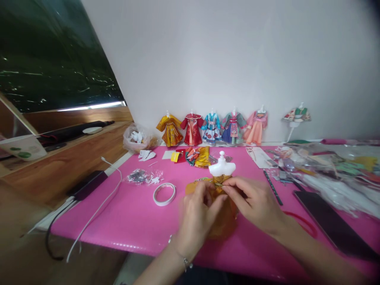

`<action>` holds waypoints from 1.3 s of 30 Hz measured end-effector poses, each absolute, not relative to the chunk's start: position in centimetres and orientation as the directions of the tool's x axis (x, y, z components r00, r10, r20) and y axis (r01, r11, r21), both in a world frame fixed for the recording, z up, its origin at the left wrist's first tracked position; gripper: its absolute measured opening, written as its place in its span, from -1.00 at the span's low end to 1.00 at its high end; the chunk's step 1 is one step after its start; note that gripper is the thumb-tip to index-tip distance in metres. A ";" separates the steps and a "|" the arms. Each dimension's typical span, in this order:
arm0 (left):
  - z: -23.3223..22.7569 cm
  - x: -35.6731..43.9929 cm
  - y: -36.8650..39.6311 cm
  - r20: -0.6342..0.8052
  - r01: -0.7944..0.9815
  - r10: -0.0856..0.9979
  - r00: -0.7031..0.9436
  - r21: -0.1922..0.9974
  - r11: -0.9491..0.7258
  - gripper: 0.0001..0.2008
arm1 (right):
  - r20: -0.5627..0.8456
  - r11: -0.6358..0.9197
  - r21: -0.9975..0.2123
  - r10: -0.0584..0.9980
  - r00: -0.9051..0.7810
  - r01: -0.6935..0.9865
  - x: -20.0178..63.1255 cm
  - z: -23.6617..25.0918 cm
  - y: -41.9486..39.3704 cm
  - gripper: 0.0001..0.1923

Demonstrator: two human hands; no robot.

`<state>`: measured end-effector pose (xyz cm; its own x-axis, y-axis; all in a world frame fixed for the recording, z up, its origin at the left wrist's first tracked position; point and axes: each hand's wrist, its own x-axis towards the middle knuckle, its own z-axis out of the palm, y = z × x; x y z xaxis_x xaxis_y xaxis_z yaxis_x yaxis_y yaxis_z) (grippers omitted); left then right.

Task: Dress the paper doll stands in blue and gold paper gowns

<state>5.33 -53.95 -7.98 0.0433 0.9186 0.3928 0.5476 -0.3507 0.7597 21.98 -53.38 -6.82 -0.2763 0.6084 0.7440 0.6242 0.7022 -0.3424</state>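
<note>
Working a fold at the top of a small doll garment of gold, satin-like cloth (225,227) is judged to be the step in hand; the garment is laid on a bench covered in glossy pink sheeting (133,225), directly below a white, smooth doll form (222,169) with rounded shoulders and a knobbed neck; whether the form is wrapped by the cloth or merely touched by it cannot be told; by the thumb and forefinger of the right hand (259,204), the fold is pinched just below the form; the left hand (196,209) is arched over the cloth on the form's left, its thumb held away from the forefinger, and whether anything is clamped by its fingers cannot be told; for the next move, a steady hold and small, careful finger work seem to be called for, since thin, slippery-looking cloth could be pulled askew.

A flat white ring of tape (156,196) is seen left of the form; just behind the form, crumpled scraps of gold and orange cloth (203,157) are heaped; farther behind it, five patterned miniature robes (211,127) are displayed upright; right of it, a slim black pen with pale dots (272,187) and a dark, flat, rectangular device (335,223) are laid.
</note>
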 end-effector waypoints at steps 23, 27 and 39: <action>-7.1 3.9 -52.6 0.309 0.359 0.944 0.112 0.874 -0.328 -0.76 | 0.806 0.673 -0.363 0.574 -0.146 0.645 23.1 -7.5 -53.1 -0.94; -6.7 3.8 -52.7 0.300 0.376 0.947 0.119 0.869 -0.322 -0.75 | 0.804 0.657 -0.358 0.578 -0.138 0.664 23.2 -7.3 -53.1 -0.92; -6.8 3.4 -52.8 0.303 0.437 0.945 0.120 0.839 -0.325 -0.73 | 0.819 0.645 -0.340 0.561 -0.122 0.684 23.1 -7.4 -53.0 -0.90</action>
